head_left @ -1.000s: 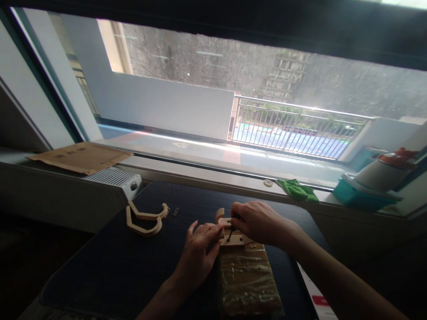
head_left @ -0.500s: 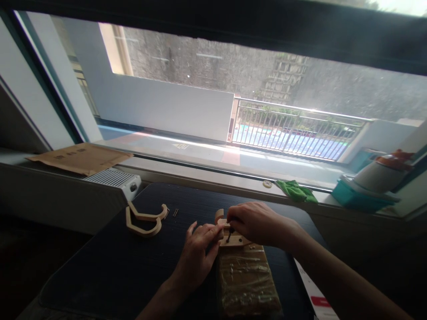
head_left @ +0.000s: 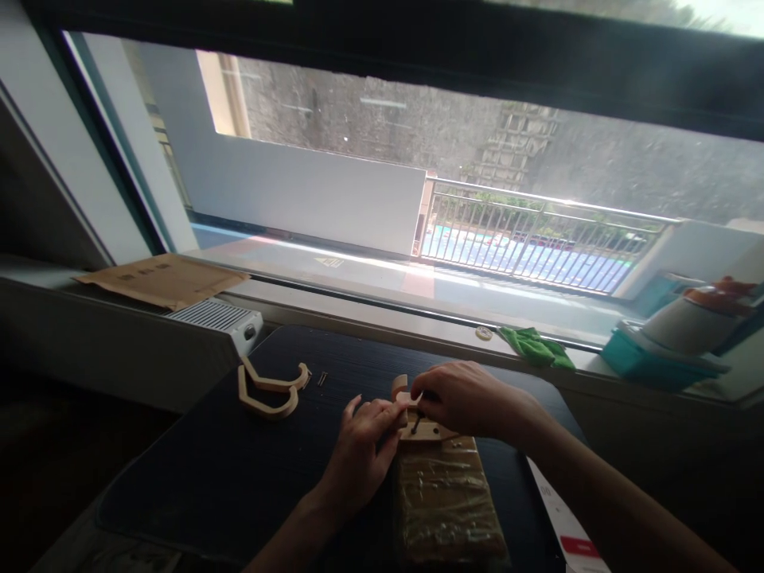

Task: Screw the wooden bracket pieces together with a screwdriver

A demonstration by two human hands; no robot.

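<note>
My right hand (head_left: 457, 398) is closed around a small dark screwdriver (head_left: 416, 424), most of it hidden by the fingers. Its slim shaft tilts down to a pale wooden piece (head_left: 425, 434) that has a dark hole to the right of the tip. My left hand (head_left: 371, 434) grips the left end of this wood between thumb and forefinger, other fingers spread. A curved wooden end (head_left: 399, 385) rises behind the fingertips. Under the wooden piece lies a brown block wrapped in shiny clear film (head_left: 445, 501). Tiny bits, perhaps screws, rest near its top edge.
Two curved wooden hooks (head_left: 268, 404) and a few screws (head_left: 323, 379) lie on the dark table (head_left: 208, 461). A green cloth (head_left: 537, 347), a tape roll (head_left: 484, 333) and a teal box (head_left: 650, 362) line the windowsill. A brown envelope (head_left: 170, 278) is at left.
The view has shifted slightly, so most things sit a little further right. Both hands keep their places on the wood and screwdriver; no other clear change shows.
</note>
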